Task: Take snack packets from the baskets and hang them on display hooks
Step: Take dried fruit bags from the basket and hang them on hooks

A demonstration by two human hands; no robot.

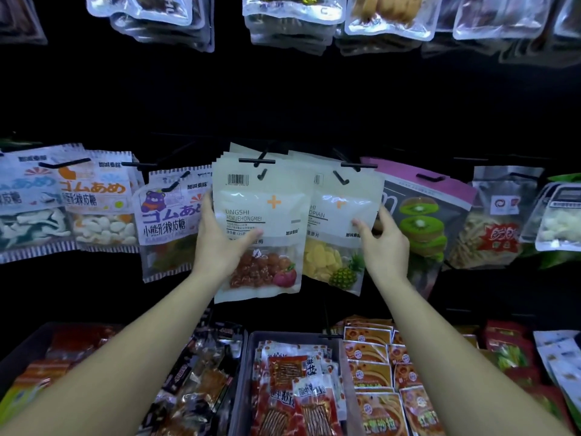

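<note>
Fingers [207, 209]: left hand [220, 243] curls round the plum packet's [261, 221] left edge, thumb on its front; right hand [382, 243] pinches the pineapple packet [339, 247] just right of it, thumb in front, fingers behind.
Baskets: directly below the plum packet, a grey basket [243, 372] filled with red sachets [292, 379].
Plum packet: hanging, a black hook [257, 161] through its top.
Neighbours: gummy bags [169, 215] to its left, a kiwi packet [421, 221] beyond the pineapple one.
Wall: black panel [283, 99] behind it.
Upper row: clear pouches [289, 14] hang above it.
</note>
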